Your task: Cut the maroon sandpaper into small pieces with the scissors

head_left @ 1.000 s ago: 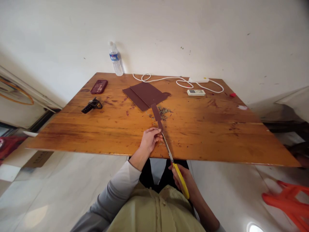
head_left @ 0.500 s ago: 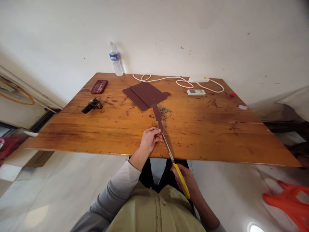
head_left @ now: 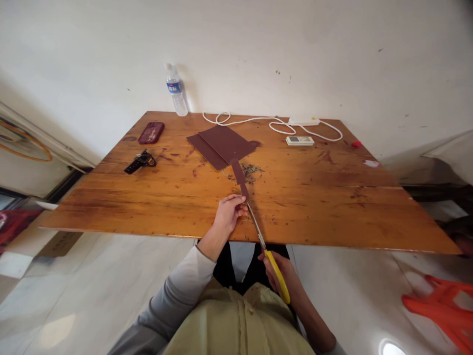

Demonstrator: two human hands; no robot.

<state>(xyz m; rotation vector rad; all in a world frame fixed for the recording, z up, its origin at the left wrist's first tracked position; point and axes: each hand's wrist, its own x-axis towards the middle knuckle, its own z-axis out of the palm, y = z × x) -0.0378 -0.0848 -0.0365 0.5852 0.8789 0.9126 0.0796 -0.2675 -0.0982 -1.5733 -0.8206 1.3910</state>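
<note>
Between the thumb and fingers of my left hand (head_left: 229, 211) is the near end of a narrow dark brown strip (head_left: 238, 172), which looks like sandpaper or card. The strip points away from me over the table. My right hand (head_left: 283, 271) grips the yellow handle of a pair of scissors (head_left: 276, 276). Their long metal blades reach up to the strip right beside my left fingertips; whether they are closed on it I cannot tell. Beyond the strip lie larger dark brown sheets (head_left: 227, 143), overlapping. A scatter of small clippings (head_left: 252, 171) lies to the strip's right.
On the wooden table (head_left: 314, 197) a dark red phone (head_left: 151, 132) and a black wristwatch (head_left: 140, 161) lie at left. A plastic bottle (head_left: 176, 91) stands at the back by the wall. A white power strip (head_left: 303, 121) with its cable and a remote control (head_left: 299, 141) lie back right.
Both hands stay nearly in place, still holding the strip and the scissors. The strip's far end now looks rounded rather than square; the scissors have barely shifted.
</note>
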